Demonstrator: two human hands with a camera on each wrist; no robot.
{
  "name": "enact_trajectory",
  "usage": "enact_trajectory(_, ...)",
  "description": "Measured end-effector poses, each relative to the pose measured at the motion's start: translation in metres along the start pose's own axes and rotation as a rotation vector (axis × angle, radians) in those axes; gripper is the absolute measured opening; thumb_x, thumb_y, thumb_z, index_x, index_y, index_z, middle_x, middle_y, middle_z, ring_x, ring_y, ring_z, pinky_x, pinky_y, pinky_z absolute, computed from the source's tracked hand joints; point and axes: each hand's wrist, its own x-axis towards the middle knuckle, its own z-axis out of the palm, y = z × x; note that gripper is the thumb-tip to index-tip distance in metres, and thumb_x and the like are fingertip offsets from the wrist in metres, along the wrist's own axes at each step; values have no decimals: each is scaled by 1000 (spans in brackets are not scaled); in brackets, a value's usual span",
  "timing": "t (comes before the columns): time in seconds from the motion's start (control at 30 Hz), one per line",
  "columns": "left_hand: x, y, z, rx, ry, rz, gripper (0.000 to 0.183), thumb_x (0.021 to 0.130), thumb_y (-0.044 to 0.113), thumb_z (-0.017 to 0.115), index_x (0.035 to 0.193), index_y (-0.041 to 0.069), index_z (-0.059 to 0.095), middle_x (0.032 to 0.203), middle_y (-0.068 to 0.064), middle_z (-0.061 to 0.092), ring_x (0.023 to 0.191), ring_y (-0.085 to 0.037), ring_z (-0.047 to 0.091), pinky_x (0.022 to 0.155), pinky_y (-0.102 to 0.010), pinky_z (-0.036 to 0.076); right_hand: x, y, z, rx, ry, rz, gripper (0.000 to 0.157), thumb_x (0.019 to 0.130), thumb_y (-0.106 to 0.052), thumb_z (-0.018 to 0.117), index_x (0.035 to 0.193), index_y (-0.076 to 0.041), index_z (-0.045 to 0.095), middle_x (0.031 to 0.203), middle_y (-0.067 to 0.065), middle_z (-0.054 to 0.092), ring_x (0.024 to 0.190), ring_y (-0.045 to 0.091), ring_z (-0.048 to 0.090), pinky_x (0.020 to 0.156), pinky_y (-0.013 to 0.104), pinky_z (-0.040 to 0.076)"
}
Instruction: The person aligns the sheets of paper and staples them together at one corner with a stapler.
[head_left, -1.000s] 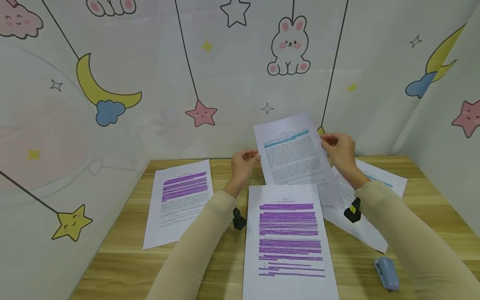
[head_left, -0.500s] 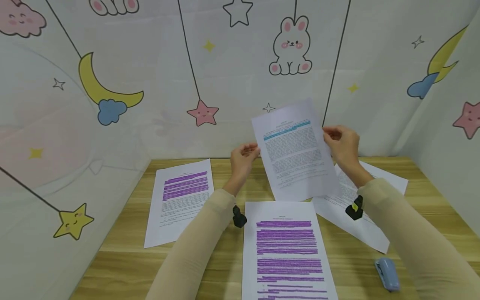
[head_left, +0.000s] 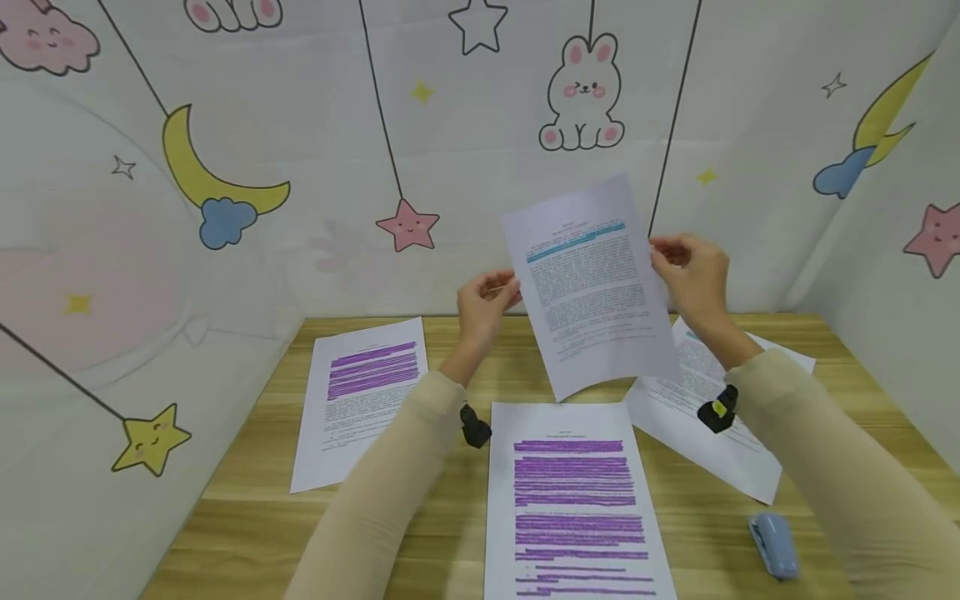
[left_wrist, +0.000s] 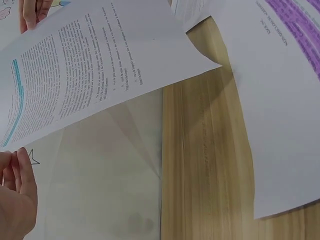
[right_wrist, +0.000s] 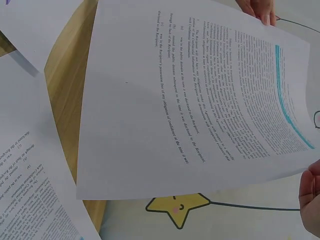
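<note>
Between both hands, a printed sheet of paper [head_left: 592, 308] with blue highlighted lines near its top is held up, tilted, above the back of the table. My left hand [head_left: 483, 308] pinches its left edge between thumb and fingers. The right edge is pinched by my right hand [head_left: 693, 279], a little higher. In the left wrist view the sheet [left_wrist: 90, 75] bends slightly, and its lower corner hangs over the wood. Below it, a page with heavy purple highlighting [head_left: 577, 500] lies flat in front of me.
Another purple-highlighted page [head_left: 367, 392] lies at the table's left. A page with blue highlighting [head_left: 712, 433] rests at the right, partly under my right forearm. A small blue stapler [head_left: 774, 546] sits at the front right. A patterned curtain [head_left: 465, 125] hangs behind the wooden table [head_left: 247, 517].
Both hands have risen, lifting the blue-highlighted sheet higher and clear of the purple page in the head view. That purple page slid toward me, then stayed put.
</note>
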Motion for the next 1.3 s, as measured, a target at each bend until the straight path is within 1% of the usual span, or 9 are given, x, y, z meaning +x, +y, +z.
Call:
enact_trajectory(0.2,0,11,-3,-26,-9,-24,20,90,-5,70,109,-12,66,99,-15,67,86,-19,70,81,-33,60,1,-11,-7,0,-12,15,17,93,3,67,108,11,70,101,24,69,74,-1,57,69,8,47)
enact_trajectory(0.33,-2,19,-6,-21,-16,-55,21,90,-5,70,109,-12,66,100,-16,68,85,-18,70,81,-32,60,-1,-17,-12,-1,-39,30,17,92,3,67,107,11,70,100,23,68,74,0,58,69,7,48)
enact_trajectory(0.5,-7,27,-13,-11,-21,-87,21,89,-5,71,109,-11,66,99,-16,69,84,-17,69,81,-32,60,-8,-21,-20,10,-81,75,19,93,0,68,108,10,70,103,22,68,79,3,59,72,8,49)
enact_trajectory(0.73,-18,33,-20,14,-58,-164,18,90,-2,72,106,-8,68,95,-12,69,81,-16,69,80,-31,60,-20,-18,-31,49,-152,180,24,95,-7,68,114,8,69,104,14,65,83,12,60,75,9,52)
enact_trajectory(0.87,-25,34,-24,8,-76,-217,19,90,-2,72,107,-8,68,95,-12,68,83,-16,69,82,-31,60,-29,-16,-36,77,-192,246,27,96,-7,67,118,8,68,100,6,66,81,9,62,74,11,53)
enact_trajectory(0.97,-32,35,-27,17,-94,-252,19,90,-1,72,107,-8,68,96,-13,68,85,-17,69,86,-34,59,-37,-15,-40,114,-222,295,30,96,-8,67,120,10,66,96,0,67,80,8,62,72,12,54)
enact_trajectory(1.07,-39,35,-31,33,-119,-284,20,90,1,72,108,-7,68,99,-14,69,86,-18,69,88,-37,58,-46,-15,-45,135,-262,343,34,96,-11,68,123,10,64,96,0,68,81,12,64,73,13,55)
enact_trajectory(1.17,-48,34,-35,45,-144,-319,21,91,1,71,110,-7,68,101,-15,68,87,-19,70,89,-37,57,-56,-12,-49,118,-313,392,37,97,-16,67,126,8,63,102,4,67,84,16,64,75,14,55)
enact_trajectory(1.3,-60,32,-40,46,-168,-369,22,92,-1,70,113,-8,67,102,-15,67,88,-19,70,86,-34,58,-69,-6,-51,107,-357,458,41,97,-19,68,127,8,62,105,3,64,85,12,63,76,15,55)
